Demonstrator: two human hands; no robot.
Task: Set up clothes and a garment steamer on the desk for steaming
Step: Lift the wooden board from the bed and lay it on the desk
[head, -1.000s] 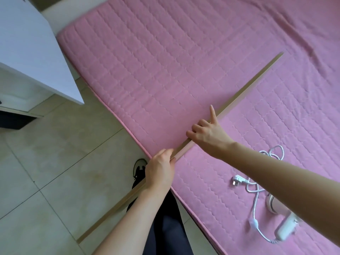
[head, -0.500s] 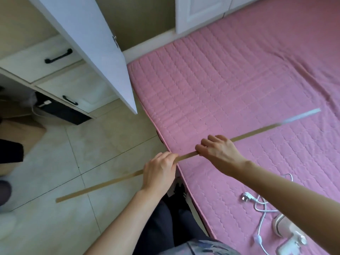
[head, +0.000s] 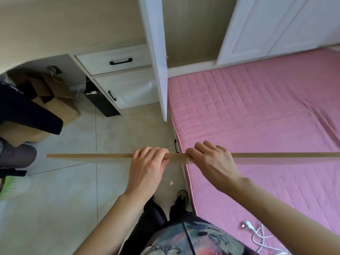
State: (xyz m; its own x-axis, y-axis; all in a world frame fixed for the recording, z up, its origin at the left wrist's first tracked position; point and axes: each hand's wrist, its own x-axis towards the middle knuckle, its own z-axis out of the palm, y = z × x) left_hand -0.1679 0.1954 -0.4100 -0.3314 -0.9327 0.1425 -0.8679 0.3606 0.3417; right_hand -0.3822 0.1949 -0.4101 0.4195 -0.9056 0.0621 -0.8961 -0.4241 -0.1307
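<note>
Single head-worn wide-angle view, looking steeply down from standing height. Both bare forearms enter from bottom edge, close to lens. Beige tiled floor (head: 64,181) fills left half, pink quilted mattress (head: 257,116) right half. White drawer unit (head: 117,78) and open white wardrobe door (head: 156,52) lie farther off, along top.

Two hands (head: 147,166) (head: 211,162), one wooden strip (head: 88,156), two drawers (head: 119,61) (head: 128,91), one plug (head: 246,225)
</note>
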